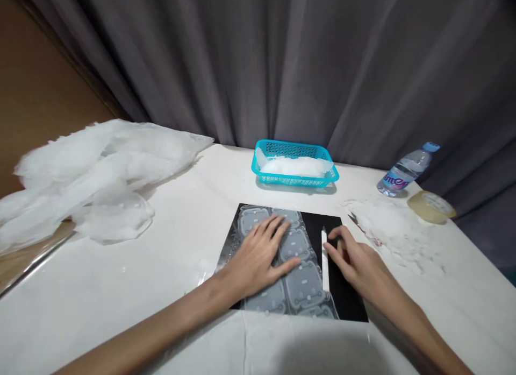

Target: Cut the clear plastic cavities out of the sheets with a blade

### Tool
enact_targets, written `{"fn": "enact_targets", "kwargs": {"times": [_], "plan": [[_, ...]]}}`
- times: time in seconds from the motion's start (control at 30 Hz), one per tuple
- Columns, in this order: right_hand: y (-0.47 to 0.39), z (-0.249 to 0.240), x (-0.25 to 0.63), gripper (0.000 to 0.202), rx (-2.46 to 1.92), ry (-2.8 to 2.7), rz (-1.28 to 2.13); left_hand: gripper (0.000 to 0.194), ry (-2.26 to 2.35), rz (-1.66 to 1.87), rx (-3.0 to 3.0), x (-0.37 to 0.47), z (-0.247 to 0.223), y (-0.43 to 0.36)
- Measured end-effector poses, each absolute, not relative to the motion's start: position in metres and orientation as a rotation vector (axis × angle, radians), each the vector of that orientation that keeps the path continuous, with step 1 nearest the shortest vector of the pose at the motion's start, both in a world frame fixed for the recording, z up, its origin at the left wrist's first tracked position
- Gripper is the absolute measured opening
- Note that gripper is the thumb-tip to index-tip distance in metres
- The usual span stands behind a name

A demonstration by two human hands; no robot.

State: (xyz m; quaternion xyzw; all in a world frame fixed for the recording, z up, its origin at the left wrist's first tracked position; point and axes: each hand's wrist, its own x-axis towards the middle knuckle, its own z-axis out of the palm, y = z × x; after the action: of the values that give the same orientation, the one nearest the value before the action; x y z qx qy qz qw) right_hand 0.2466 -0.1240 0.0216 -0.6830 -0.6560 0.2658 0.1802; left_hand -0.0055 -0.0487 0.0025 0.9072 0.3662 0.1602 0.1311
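Head view:
- Left hand (263, 254): palm down, fingers spread, laid on grey translucent plastic sheet with rounded-square pattern (299, 245).
- Sheet: lies over black flat rectangular board (347, 301) on white bench (121, 299).
- Right hand (357, 257): fingers loosely curled, thumb and index tips apart, at right edge of slim white pen-shaped tool with dark tip (324, 264); contact cannot be told.
- Tool: lies lengthwise along sheet's right side.
- Turquoise perforated plastic basket (294, 181): beyond board, holds white fluffy wadding (296, 166).

Grey film (304, 282), flat on black sheet (350, 299), white tool (324, 264) alongside, perhaps pen
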Motion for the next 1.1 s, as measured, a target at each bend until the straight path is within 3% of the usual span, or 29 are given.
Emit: {"fn": "enact_targets", "kwargs": {"times": [0.1, 0.37, 0.7, 0.83, 0.93, 1.1], "plan": [[-0.116, 0.011, 0.247, 0.043, -1.922, -1.972, 0.534, 0.083, 1.021, 0.347, 2.699, -0.008, -0.005, -0.058], [-0.122, 0.028, 0.27, 0.06, -1.972, -2.151, 0.619, 0.074, 0.77, 0.22, 2.773, -0.022, 0.002, -0.051], [-0.119, 0.052, 0.285, 0.038, -1.569, -2.092, 0.975, 0.072, 0.601, 0.084, 2.625, -0.026, 0.02, -0.057], [-0.117, 0.04, 0.281, 0.02, -1.534, -1.966, 0.816, 0.045, 0.747, 0.191, 2.445, -0.021, 0.023, -0.05], [-0.114, 0.025, 0.274, 0.04, -1.544, -1.9, 0.642, 0.035, 0.864, 0.371, 2.372, -0.012, 0.02, -0.04], [-0.108, 0.021, 0.262, 0.074, -1.321, -1.897, 0.916, 0.047, 0.8, 0.393, 2.504, 0.0, 0.013, -0.021]]}}
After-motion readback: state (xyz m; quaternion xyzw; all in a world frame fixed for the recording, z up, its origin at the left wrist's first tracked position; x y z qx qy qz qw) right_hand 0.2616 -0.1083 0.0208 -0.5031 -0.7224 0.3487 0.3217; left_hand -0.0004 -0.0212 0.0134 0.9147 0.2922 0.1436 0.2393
